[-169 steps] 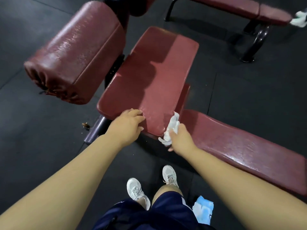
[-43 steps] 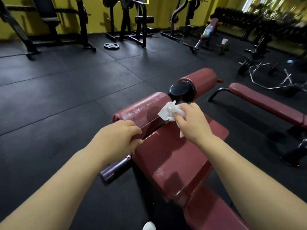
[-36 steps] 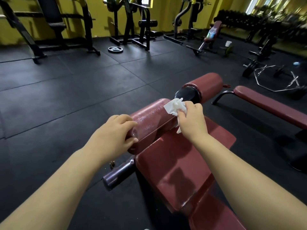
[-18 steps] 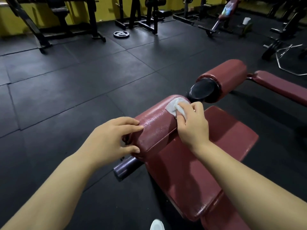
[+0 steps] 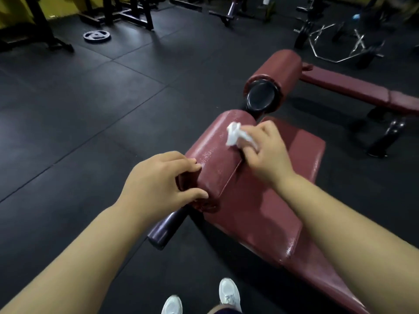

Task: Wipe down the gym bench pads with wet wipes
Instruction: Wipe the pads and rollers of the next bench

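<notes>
step: wiping near roller pad (image 5: 217, 155), just past 12 | right hand (image 5: 265, 155) pinching wet wipe (image 5: 234, 134) on top | left hand (image 5: 158, 180) gripping its 7 o'clock end | next: probably sweep toward that end

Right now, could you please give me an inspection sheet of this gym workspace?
Surface: black rubber floor, seams showing.
Job's things: wipe against the roller; seat pad beside it, glossy.
Clutter: plate flat on the floor.
Hands: left hand grips the roller's near end; right hand pinches the wipe.
Cables: nothing seen.
Surroundings: second bench, racks behind.
</notes>
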`<state>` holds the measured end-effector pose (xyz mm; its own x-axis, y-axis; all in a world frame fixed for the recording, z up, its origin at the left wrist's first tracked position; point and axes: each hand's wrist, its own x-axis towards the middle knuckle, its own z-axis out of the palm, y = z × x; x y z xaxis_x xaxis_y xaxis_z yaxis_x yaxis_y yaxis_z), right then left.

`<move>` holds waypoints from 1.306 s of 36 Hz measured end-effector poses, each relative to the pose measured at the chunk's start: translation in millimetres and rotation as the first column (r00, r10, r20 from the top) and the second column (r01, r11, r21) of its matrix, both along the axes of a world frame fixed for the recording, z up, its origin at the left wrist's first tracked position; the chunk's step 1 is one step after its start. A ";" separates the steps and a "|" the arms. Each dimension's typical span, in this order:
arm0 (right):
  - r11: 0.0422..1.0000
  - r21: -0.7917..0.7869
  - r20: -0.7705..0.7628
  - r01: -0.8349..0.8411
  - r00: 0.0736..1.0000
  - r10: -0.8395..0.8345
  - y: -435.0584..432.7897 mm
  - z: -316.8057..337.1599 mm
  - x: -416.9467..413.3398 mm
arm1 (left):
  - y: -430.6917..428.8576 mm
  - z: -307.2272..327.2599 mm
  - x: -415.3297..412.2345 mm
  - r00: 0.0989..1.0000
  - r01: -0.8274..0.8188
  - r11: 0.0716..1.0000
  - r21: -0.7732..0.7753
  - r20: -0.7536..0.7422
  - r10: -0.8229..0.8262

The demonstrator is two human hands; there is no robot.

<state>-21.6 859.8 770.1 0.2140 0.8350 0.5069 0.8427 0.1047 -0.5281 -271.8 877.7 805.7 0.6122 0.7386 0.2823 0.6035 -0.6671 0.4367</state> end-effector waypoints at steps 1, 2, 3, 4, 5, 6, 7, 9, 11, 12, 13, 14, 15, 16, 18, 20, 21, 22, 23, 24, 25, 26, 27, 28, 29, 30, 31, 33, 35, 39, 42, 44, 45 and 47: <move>0.994 -0.031 -0.037 0.109 0.993 -0.110 8.8 3.0 6.3 | 0.6 -1.2 -0.8 1.000 0.010 1.000 0.008 0.012 -0.010; 0.979 -0.072 -0.078 0.189 0.978 -0.195 15.8 5.6 11.7 | 1.3 -2.5 -1.4 1.000 0.021 1.000 0.019 0.022 -0.021; 0.966 -0.109 -0.125 0.236 0.961 -0.249 19.6 8.4 14.5 | 2.0 -3.9 -2.0 0.999 0.032 0.999 0.033 0.026 -0.032; 0.957 -0.126 -0.156 0.261 0.947 -0.279 21.0 9.9 14.4 | 2.5 -4.6 -2.2 0.999 0.041 0.998 0.048 0.023 -0.042; 0.953 -0.124 -0.159 0.275 0.943 -0.293 20.8 9.0 11.3 | 3.1 -5.0 -2.9 0.999 0.047 0.997 0.062 0.014 -0.048; 0.953 -0.117 -0.144 0.280 0.945 -0.295 18.1 7.4 4.6 | 4.4 -5.4 -3.6 0.999 0.052 0.996 0.070 0.004 -0.053; 0.956 -0.105 -0.124 0.274 0.950 -0.286 12.5 5.1 -5.0 | 6.5 -6.3 -5.3 0.999 0.054 0.996 0.067 -0.004 -0.054; 0.973 -0.054 -0.101 0.226 0.968 -0.231 -4.2 0.0 -28.3 | 12.0 -8.7 -11.0 0.999 0.045 0.999 -0.006 -0.008 -0.046; 0.992 -0.024 -0.105 0.120 0.987 -0.122 -27.1 -3.1 -53.7 | 20.1 -13.4 -18.9 0.999 0.032 0.988 -0.151 0.011 -0.031; 0.999 -0.034 -0.086 0.031 0.996 -0.034 -39.5 -4.2 -66.5 | 23.8 -16.4 -22.9 0.999 0.032 0.977 -0.211 0.012 -0.030; 0.996 -0.053 -0.045 -0.073 0.996 0.071 -50.7 -4.7 -78.5 | 26.8 -19.1 -26.2 0.999 0.033 0.967 -0.253 0.003 -0.033; 0.982 -0.064 0.008 -0.177 0.984 0.178 -59.7 -5.1 -88.1 | 28.4 -21.7 -28.6 0.999 0.035 0.958 -0.285 -0.005 -0.038; 0.965 -0.060 0.068 -0.256 0.963 0.260 -65.3 -6.1 -93.3 | 28.9 -23.8 -30.1 0.999 0.037 0.949 -0.314 -0.005 -0.041; 0.955 -0.047 0.121 -0.294 0.947 0.297 -67.0 -6.0 -94.2 | 28.6 -25.0 -30.4 0.999 0.040 0.939 -0.341 0.005 -0.040; 0.973 -0.008 0.162 -0.229 0.960 0.227 -58.6 -3.0 -86.5 | 27.6 -26.6 -29.2 0.999 0.046 0.922 -0.385 0.024 -0.040; 0.998 0.011 0.128 -0.058 0.990 0.056 -39.9 -1.0 -69.4 | 27.2 -25.6 -27.3 0.999 0.054 0.910 -0.410 0.028 -0.047; 0.999 -0.010 0.089 0.034 0.995 -0.033 -28.7 -1.2 -57.6 | 27.6 -25.0 -26.8 0.998 0.057 0.909 -0.412 0.018 -0.055; 0.994 -0.040 0.062 0.105 0.993 -0.102 -17.2 -2.0 -44.5 | 28.0 -24.2 -26.8 0.998 0.059 0.912 -0.405 0.002 -0.064; 0.984 -0.059 0.051 0.168 0.985 -0.165 -6.7 -2.1 -32.2 | 28.4 -23.5 -27.2 0.997 0.061 0.916 -0.396 -0.018 -0.075; 0.971 -0.070 0.041 0.229 0.973 -0.227 2.0 -1.8 -21.6 | 28.6 -22.9 -27.4 0.996 0.065 0.918 -0.390 -0.034 -0.085; 0.954 -0.084 0.010 0.287 0.958 -0.288 7.8 0.2 -14.2 | 28.7 -22.1 -27.5 0.994 0.067 0.920 -0.386 -0.048 -0.093; 0.939 -0.101 -0.036 0.328 0.942 -0.332 11.6 2.0 -9.0 | 28.6 -21.1 -27.2 0.993 0.068 0.924 -0.375 -0.066 -0.100; 0.931 -0.115 -0.064 0.348 0.932 -0.356 13.2 3.2 -6.9 | 28.7 -19.9 -27.0 0.990 0.066 0.931 -0.359 -0.093 -0.106; 0.930 -0.116 -0.078 0.349 0.930 -0.359 13.4 2.4 -7.4 | 28.6 -18.3 -26.4 0.986 0.065 0.939 -0.338 -0.120 -0.112; 0.932 -0.113 -0.076 0.344 0.933 -0.353 10.8 1.9 -11.4 | 28.7 -17.4 -25.6 0.983 0.070 0.945 -0.318 -0.140 -0.120; 0.939 -0.107 -0.069 0.327 0.940 -0.335 7.2 -1.0 -16.1 | 28.5 -16.7 -24.9 0.980 0.085 0.951 -0.296 -0.146 -0.133; 0.948 -0.109 -0.056 0.298 0.951 -0.306 1.5 -4.6 -22.3 | 28.4 -16.2 -24.0 0.978 0.105 0.957 -0.271 -0.144 -0.148; 0.970 -0.118 -0.059 0.211 0.974 -0.219 -17.7 -14.0 -40.0 | 26.7 -15.0 -21.6 0.973 0.152 0.964 -0.218 -0.135 -0.184; 0.989 -0.112 -0.062 0.091 0.993 -0.099 -44.1 -22.6 -62.0 | 23.0 -12.6 -18.3 0.962 0.184 0.965 -0.188 -0.165 -0.216; 0.990 -0.042 0.012 -0.132 0.991 0.133 -77.0 -37.1 -79.6 | 17.1 -10.9 -9.0 0.947 0.195 0.971 -0.137 -0.230 -0.223; 0.990 -0.032 0.066 -0.135 0.988 0.137 -64.5 -30.9 -66.0 | 20.1 -14.1 -5.2 0.959 0.178 0.974 -0.142 -0.197 -0.204; 1.000 -0.016 0.061 -0.027 0.998 0.028 -44.8 -20.2 -53.2 | 22.0 -15.5 -4.8 0.962 0.171 0.971 -0.169 -0.183 -0.201; 0.999 -0.003 0.035 0.042 0.999 -0.042 -31.8 -16.0 -43.8 | 22.5 -15.7 -5.2 0.964 0.169 0.969 -0.183 -0.176 -0.201; 0.983 0.006 -0.027 0.184 0.983 -0.184 -4.6 -6.6 -23.4 | 24.2 -16.6 -7.2 0.969 0.158 0.957 -0.242 -0.148 -0.198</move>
